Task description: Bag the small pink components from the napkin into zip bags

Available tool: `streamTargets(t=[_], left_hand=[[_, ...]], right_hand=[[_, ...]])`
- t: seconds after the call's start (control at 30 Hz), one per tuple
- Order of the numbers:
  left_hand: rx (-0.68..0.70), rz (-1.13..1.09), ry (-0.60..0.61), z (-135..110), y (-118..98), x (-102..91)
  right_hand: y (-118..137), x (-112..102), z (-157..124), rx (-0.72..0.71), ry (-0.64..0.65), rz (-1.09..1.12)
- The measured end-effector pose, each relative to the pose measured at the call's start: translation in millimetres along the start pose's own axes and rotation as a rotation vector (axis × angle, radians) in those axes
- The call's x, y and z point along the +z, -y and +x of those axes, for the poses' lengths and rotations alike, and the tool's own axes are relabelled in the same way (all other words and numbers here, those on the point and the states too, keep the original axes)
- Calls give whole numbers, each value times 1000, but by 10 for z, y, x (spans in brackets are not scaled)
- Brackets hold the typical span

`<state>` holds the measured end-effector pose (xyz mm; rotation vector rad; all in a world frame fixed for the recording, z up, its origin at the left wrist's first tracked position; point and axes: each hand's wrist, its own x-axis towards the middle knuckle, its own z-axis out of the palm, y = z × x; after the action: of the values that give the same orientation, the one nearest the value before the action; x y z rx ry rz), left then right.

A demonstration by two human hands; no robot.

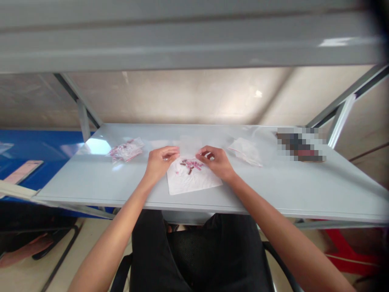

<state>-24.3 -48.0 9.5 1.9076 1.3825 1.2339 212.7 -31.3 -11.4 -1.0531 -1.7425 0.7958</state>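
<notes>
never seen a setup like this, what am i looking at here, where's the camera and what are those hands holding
There is no machine: these are a person's bare left hand and right hand. The single picture comes from a camera on their head, looking forward and down. On the grey table lie a plastic-wrapped pile at left, a whitish pile at right and, farther right, a pixelated item. Both hands' fingertips are at the top edge of a white sheet or bag showing pink and brown bits; whether they grip it is unclear.
</notes>
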Motion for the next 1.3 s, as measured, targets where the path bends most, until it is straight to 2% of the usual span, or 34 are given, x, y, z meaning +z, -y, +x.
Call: streamTargets(t=[0.1, 0.2, 0.3, 0.4, 0.47, 0.5, 0.53, 0.63, 0.7, 0.8, 0.87, 0.93, 1.0, 1.07, 1.17, 1.3], left_hand=[[71, 268, -139, 35, 128, -330], [78, 591, -232, 42, 333, -741], [6, 700, -266, -9, 527, -975], [-2, 720, -286, -60, 617, -962], [17, 752, -290, -73, 621, -896], [27, 771, -295, -75, 617, -867], [40, 786, -302, -78, 613, -848], [84, 795, -274, -100, 617, -853], [103, 801, -220, -120, 623, -890], [101, 832, -205, -123, 585, -929], [69, 853, -272, -93, 504, -911], [22, 822, -388, -42, 380, -848], [-18, 673, -499, 24, 235, -738], [-53, 415, -547, 93, 98, -591], [-71, 125, -500, 180, -28, -360], [-134, -153, -292, 246, -2, -178]], right_hand=[[-22, -280, -33, 52, -166, -20], [-161, -725, -98, 145, -359, -145], [-266, -1073, -193, 217, -429, -551], [-171, -1094, -389, 182, -475, -959], [-1, -930, -628, 32, -536, -1053], [96, -817, -777, -96, -522, -1044], [191, -698, -936, -271, -465, -1010], [404, -393, -1330, -788, -187, -850], [473, -281, -1408, -860, -120, -793], [515, -221, -1198, -672, -90, -693], [545, -186, -913, -508, -122, -552], [585, -108, -586, -378, -144, -393], [621, 25, -258, -230, -79, -246], [634, 200, 51, -114, 17, -78], [586, 470, 437, -13, 144, 98], [435, 687, 710, -2, 191, 202]])
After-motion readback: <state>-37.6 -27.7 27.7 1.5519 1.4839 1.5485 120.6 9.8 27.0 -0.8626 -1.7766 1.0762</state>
